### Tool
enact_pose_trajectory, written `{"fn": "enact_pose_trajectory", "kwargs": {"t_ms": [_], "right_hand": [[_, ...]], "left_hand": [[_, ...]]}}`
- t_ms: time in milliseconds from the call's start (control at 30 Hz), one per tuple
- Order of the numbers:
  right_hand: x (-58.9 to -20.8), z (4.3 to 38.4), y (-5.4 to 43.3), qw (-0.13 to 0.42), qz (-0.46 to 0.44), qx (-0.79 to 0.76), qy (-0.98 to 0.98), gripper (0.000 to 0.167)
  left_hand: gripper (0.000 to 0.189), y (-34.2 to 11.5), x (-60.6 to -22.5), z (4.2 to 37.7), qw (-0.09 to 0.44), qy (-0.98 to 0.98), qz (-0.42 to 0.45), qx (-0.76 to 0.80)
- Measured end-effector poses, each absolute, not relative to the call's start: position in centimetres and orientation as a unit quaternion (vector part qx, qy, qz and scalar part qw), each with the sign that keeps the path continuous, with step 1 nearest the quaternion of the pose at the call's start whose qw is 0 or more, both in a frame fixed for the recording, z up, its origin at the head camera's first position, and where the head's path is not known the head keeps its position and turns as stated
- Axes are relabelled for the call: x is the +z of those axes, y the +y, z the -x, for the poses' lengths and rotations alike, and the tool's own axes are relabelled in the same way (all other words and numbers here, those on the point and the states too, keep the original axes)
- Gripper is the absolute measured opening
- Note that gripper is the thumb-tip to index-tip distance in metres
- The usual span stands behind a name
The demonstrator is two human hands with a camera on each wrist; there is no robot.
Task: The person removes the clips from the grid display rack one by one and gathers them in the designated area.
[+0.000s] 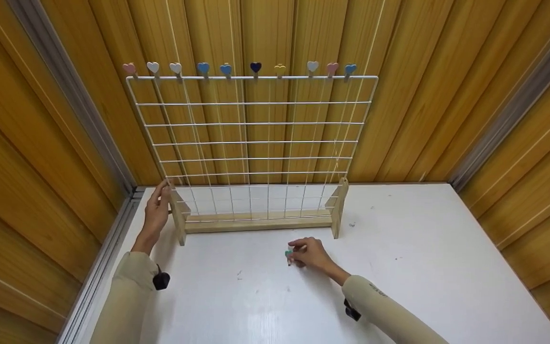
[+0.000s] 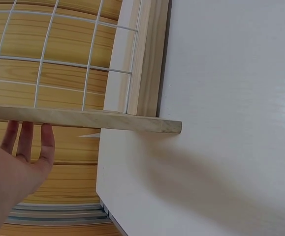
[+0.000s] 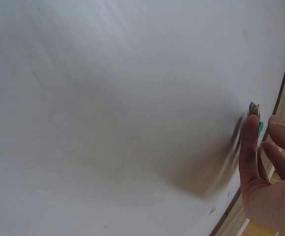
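My right hand [image 1: 311, 253] pinches a small wooden clip with a green top [image 1: 289, 253] between thumb and fingers, in front of the stand and over the table. The right wrist view shows the clip's wooden end [image 3: 254, 109] poking out past the fingertips. At the far left, my left hand [image 1: 157, 210] holds the left wooden upright [image 1: 178, 217] of a white wire grid stand. Its bent fingers [image 2: 46, 142] meet the outer face of that upright [image 2: 83, 118]; the thumb is mostly hidden in the left wrist view.
Heart-topped clips sit along the grid's top wire, among them a pink one [image 1: 129, 68], a dark blue one [image 1: 255, 67] and a yellow one [image 1: 280, 68]. The stand's wooden base [image 1: 260, 223] rests on a white table [image 1: 428, 267]. Wood-patterned walls [image 1: 428, 95] surround it.
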State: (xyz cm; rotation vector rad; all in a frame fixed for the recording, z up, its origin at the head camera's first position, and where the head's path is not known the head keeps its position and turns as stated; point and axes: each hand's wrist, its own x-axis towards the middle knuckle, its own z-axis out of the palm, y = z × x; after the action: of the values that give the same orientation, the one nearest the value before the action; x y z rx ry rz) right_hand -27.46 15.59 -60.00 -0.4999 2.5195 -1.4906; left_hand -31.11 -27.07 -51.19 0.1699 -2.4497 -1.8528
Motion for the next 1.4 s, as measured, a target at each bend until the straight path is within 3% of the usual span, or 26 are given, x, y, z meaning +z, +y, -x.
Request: {"fn": "enact_pose_trajectory", "kwargs": {"t_ms": [400, 567, 933, 1400], "right_hand": [[-56.4, 27.5, 19.5, 0.126, 0.169, -0.51, 0.834, 0.036], [-53.1, 28.0, 20.9, 0.114, 0.151, -0.497, 0.847, 0.039], [-41.4, 31.8, 22.6, 0.033, 0.168, -0.447, 0.878, 0.038], [-30.8, 32.7, 23.8, -0.082, 0.167, -0.487, 0.853, 0.034]], "left_hand": [[0.059, -26.9, -51.2, 30.9, 0.043, -0.784, -0.052, -0.617], [0.059, -26.7, -51.4, 31.1, 0.042, -0.786, -0.055, -0.614], [0.06, -26.6, -51.5, 31.2, 0.033, -0.788, -0.063, -0.612], [0.062, -26.8, -51.6, 31.1, 0.038, -0.785, -0.047, -0.616]]}}
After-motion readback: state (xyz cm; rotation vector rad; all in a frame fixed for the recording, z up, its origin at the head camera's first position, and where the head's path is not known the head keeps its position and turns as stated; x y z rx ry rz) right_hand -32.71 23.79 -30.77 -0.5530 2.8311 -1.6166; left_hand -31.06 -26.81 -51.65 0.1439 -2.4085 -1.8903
